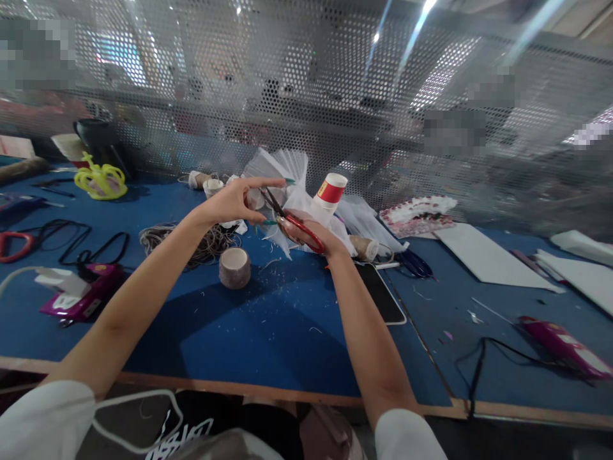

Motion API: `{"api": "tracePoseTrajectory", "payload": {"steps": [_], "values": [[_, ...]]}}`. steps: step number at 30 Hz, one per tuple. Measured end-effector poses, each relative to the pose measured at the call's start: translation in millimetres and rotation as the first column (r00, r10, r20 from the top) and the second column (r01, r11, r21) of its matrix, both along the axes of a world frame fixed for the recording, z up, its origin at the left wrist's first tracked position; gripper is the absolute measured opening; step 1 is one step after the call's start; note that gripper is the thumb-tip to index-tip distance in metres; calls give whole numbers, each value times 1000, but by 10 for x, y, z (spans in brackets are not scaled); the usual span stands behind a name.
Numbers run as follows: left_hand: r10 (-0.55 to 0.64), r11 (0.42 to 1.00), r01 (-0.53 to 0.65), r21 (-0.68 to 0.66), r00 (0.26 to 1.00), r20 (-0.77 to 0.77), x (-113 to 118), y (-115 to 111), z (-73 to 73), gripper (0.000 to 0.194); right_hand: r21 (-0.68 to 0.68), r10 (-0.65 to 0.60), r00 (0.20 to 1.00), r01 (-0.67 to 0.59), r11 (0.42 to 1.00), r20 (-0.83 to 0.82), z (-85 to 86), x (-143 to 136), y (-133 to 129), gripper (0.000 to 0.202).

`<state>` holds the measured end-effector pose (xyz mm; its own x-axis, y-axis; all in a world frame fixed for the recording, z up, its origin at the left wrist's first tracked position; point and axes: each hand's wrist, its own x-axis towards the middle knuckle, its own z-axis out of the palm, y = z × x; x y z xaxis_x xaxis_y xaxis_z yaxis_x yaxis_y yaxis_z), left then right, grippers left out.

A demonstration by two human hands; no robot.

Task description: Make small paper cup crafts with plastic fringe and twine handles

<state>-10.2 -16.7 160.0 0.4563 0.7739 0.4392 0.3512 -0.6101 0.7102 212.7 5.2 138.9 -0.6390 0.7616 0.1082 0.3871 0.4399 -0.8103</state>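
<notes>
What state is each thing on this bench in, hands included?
Left hand: thumb and forefinger spread
Right hand: gripping scissors
Red-handled scissors: held, blades pointing away from the right hand
Tape roll: standing on end
Yellow crown: upright
Cord bundle: loose, tangled
Red-and-white paper cup: tilted
Black-screened device: lying flat, screen dark
Purple glue gun on the right: lying down; power unclear

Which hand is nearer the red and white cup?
Right: the right hand, holding the scissors, is close in front of the cup; the left hand is farther off, to its left.
</notes>
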Motion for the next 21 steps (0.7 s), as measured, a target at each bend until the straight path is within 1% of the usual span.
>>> {"api": "tracePoseTrajectory", "payload": {"steps": [2, 3, 6, 10, 13, 17, 21], "values": [[14, 1000, -14, -16, 1000, -1, -1, 2, -1, 77, 90, 61, 998, -62, 994, 12, -29, 11, 46, 30], [19, 1000, -19, -22, 1000, -1, -2, 4, -4, 77, 122, 72, 997, -73, 990, 13, -45, 15, 68, 33], [11, 1000, -11, -14, 1000, 9, -6, 9, -15, 76, 148, 76, 997, -78, 986, 18, -76, 10, 99, 36], [-12, 1000, 12, -8, 1000, 6, 0, -4, -20, 74, 123, 48, 998, -43, 991, -35, -63, -23, 50, 29], [-17, 1000, 17, -16, 1000, 0, 9, -21, -8, 72, 79, 37, 997, -32, 996, -65, -62, -32, 30, 23], [5, 999, -5, -40, 1000, -7, 15, -34, 11, 73, -1, 56, 995, -56, 998, -84, -104, -23, 70, 23], [19, 999, -19, -50, 1000, -8, 12, -27, 14, 79, -13, 33, 997, -34, 999, -71, -118, -32, 89, 25]]}}
